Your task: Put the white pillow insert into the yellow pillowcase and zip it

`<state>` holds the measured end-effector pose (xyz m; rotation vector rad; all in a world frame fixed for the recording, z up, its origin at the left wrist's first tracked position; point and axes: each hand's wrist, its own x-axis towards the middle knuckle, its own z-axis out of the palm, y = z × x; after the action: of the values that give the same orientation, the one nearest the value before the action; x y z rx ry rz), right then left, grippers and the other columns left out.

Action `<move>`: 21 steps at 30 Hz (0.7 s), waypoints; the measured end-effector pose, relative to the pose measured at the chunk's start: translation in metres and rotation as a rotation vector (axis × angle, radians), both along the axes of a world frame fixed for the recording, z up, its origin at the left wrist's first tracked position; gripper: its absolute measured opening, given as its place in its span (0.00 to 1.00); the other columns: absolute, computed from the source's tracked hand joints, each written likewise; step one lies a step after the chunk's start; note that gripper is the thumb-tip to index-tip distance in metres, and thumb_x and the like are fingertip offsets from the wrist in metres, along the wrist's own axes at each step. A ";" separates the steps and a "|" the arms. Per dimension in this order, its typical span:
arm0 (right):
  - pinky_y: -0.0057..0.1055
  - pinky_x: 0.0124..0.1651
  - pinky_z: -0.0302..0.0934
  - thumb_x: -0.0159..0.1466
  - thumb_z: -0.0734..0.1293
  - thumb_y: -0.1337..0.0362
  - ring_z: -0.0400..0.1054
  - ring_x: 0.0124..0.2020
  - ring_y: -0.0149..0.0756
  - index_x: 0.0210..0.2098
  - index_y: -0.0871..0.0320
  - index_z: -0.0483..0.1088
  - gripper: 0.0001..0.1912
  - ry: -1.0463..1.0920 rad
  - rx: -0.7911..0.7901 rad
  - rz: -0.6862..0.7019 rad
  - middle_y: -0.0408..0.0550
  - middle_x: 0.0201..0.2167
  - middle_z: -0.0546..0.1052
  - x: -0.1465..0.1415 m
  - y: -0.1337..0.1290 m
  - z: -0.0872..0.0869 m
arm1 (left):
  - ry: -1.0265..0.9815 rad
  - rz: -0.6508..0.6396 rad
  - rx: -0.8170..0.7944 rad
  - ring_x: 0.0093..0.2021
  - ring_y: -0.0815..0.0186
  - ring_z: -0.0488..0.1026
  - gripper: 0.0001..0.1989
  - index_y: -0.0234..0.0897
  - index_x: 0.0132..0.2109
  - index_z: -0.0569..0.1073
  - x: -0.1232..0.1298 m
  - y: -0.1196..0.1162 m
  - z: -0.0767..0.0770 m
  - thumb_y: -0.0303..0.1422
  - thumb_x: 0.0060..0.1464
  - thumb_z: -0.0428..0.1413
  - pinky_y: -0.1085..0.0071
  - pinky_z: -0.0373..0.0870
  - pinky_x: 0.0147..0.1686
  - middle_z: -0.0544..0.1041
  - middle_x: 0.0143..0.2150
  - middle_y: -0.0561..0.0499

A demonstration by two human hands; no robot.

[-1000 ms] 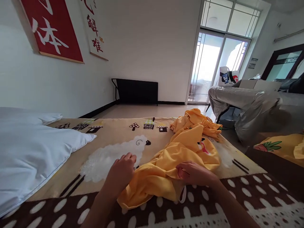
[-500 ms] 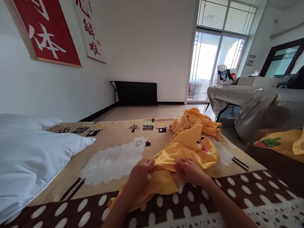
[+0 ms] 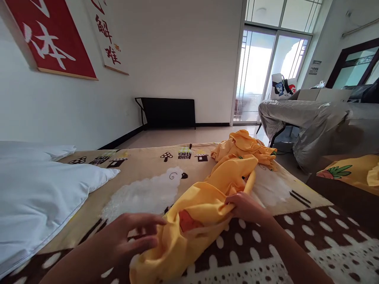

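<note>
A yellow printed cloth [image 3: 195, 209] lies crumpled and stretched out across the bed blanket [image 3: 142, 197], an orange-red shape showing on its near part. My right hand [image 3: 244, 207] pinches a fold along its right side. On the other side, my left hand [image 3: 139, 232] is at the cloth's left edge, fingers extended and thumb apart, gripping nothing; its fingertips are close to the fabric, and whether they touch it I cannot tell. Behind, a bunched orange-yellow cloth [image 3: 245, 148] sits at the blanket's far edge, against the end of the first one.
White pillows [image 3: 59, 189] lie at the left. A plastic-covered table [image 3: 304, 114] with boxes and bags stands at the right, and another yellow cloth [image 3: 346, 171] with a plant print lies at the right edge. A black folded panel [image 3: 170, 113] leans on the far wall.
My left hand has let go of the cloth and moved left and toward me. My right hand has shifted slightly right, still pinching. The cloth's near part is turned, showing the orange-red print.
</note>
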<state>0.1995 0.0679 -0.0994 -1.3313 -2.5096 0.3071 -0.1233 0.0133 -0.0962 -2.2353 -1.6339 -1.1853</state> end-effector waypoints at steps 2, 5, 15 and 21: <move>0.25 0.33 0.54 0.53 0.63 0.72 0.68 0.30 0.32 0.34 0.54 0.75 0.13 -0.033 -0.073 0.203 0.44 0.29 0.77 -0.016 -0.024 0.008 | 0.001 -0.011 -0.095 0.46 0.58 0.72 0.20 0.36 0.46 0.72 0.005 0.017 0.000 0.44 0.54 0.48 0.64 0.67 0.46 0.76 0.41 0.44; 0.23 0.26 0.52 0.54 0.66 0.68 0.66 0.26 0.29 0.37 0.54 0.75 0.12 -0.125 -0.216 0.541 0.41 0.27 0.76 -0.034 -0.054 0.019 | -0.004 -0.043 -0.260 0.52 0.56 0.70 0.24 0.35 0.51 0.70 0.012 0.047 -0.003 0.46 0.55 0.46 0.61 0.65 0.51 0.75 0.48 0.41; 0.26 0.36 0.58 0.60 0.59 0.70 0.68 0.32 0.31 0.40 0.58 0.73 0.13 0.142 -0.120 0.019 0.47 0.32 0.76 -0.011 -0.004 0.004 | -0.026 -0.307 -0.571 0.50 0.58 0.69 0.17 0.35 0.47 0.70 0.037 0.066 -0.027 0.33 0.49 0.51 0.62 0.63 0.52 0.73 0.49 0.43; 0.30 0.46 0.58 0.59 0.64 0.67 0.66 0.41 0.35 0.39 0.57 0.71 0.08 0.108 -0.061 0.266 0.46 0.37 0.74 -0.023 -0.003 -0.008 | 0.113 -0.372 -0.510 0.59 0.54 0.61 0.05 0.37 0.28 0.68 0.050 0.048 -0.001 0.24 0.41 0.51 0.55 0.55 0.58 0.65 0.59 0.46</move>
<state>0.1762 0.0650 -0.1075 -0.9708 -2.6026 0.5008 -0.0733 0.0616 -0.0972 -2.9594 -1.6669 -0.7326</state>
